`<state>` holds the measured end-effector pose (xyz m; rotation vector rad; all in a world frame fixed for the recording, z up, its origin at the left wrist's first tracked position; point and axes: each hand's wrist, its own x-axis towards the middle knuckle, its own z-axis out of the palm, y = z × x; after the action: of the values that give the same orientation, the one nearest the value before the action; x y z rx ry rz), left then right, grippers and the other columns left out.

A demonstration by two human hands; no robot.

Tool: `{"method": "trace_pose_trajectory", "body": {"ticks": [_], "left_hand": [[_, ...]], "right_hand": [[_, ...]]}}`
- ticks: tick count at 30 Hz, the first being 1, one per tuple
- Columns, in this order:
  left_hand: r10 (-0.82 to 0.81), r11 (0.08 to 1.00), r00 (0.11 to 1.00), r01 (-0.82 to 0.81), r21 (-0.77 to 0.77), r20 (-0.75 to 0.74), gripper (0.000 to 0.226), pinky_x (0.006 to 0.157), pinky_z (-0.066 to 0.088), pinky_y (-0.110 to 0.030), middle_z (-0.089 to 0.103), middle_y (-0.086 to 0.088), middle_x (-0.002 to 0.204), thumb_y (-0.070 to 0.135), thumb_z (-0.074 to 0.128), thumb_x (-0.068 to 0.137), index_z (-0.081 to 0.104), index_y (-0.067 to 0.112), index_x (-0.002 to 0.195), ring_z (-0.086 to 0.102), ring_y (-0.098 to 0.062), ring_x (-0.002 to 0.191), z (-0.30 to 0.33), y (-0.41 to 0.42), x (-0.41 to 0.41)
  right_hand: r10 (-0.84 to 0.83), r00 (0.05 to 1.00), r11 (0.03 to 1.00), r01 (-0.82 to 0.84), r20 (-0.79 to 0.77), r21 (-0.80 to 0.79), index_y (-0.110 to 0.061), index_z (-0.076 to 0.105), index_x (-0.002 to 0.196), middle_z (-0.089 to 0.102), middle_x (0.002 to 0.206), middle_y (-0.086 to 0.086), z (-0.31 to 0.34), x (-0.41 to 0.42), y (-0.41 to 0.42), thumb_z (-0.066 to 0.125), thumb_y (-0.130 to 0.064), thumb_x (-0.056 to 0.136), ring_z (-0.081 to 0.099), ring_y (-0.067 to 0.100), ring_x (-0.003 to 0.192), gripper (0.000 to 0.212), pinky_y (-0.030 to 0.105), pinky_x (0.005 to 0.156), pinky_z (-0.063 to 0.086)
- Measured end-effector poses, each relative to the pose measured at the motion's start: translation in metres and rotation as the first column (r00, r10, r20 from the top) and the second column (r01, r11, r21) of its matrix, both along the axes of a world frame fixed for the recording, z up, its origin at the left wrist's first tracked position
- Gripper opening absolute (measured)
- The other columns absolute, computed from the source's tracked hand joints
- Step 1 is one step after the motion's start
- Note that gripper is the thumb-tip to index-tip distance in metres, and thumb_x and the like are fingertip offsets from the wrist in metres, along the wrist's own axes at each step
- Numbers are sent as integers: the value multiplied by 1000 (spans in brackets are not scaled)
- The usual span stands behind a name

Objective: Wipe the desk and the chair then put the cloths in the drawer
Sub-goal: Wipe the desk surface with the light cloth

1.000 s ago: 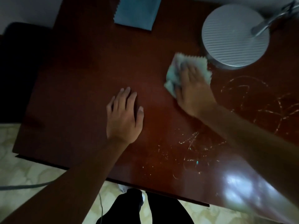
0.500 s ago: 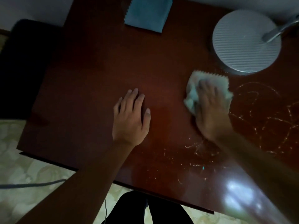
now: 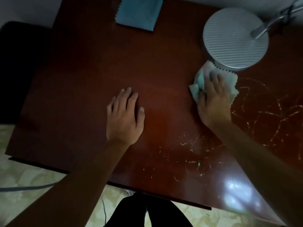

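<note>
The dark red-brown desk fills the view. My right hand presses a crumpled pale green cloth onto the desk top, fingers laid over it. The cloth's zigzag edge touches the lamp base. My left hand rests flat on the desk near the middle, holding nothing. A second, blue cloth lies folded at the desk's far edge. A dark chair stands beside the desk on the left. No drawer is visible.
A round ribbed silver lamp base with a metal arm stands at the far right. Pale scribbled marks cover the desk's right and near part. A grey cable lies on the pale floor; my dark-trousered legs are below the front edge.
My right hand has slid the pale cloth to the right, up against the lamp base. My left hand has stayed flat in the same spot on the desk.
</note>
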<state>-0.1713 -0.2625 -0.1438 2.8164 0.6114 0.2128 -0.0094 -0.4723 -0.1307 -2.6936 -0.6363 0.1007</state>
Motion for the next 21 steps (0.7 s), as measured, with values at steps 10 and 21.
{"method": "trace_pose_trajectory", "body": {"ticks": [10, 21], "left_hand": [[7, 1000, 1000, -7, 17, 21, 47, 115, 25, -46, 46, -11, 148, 36, 41, 97, 52, 9, 135, 34, -26, 142, 0, -1, 0], [12, 1000, 1000, -12, -3, -19, 49, 117, 21, -44, 43, -9, 150, 38, 36, 99, 49, 11, 137, 31, -24, 144, -2, 1, 0]], "right_hand": [[159, 987, 987, -158, -35, 22, -17, 29, 153, 30, 158, 9, 1, -13, 52, 39, -27, 96, 20, 27, 148, 58, 41, 121, 7], [-79, 997, 992, 77, 19, 97, -6, 36, 147, 39, 153, 12, -1, 41, 64, 38, -22, 100, 32, 28, 143, 50, 46, 117, 24]]}}
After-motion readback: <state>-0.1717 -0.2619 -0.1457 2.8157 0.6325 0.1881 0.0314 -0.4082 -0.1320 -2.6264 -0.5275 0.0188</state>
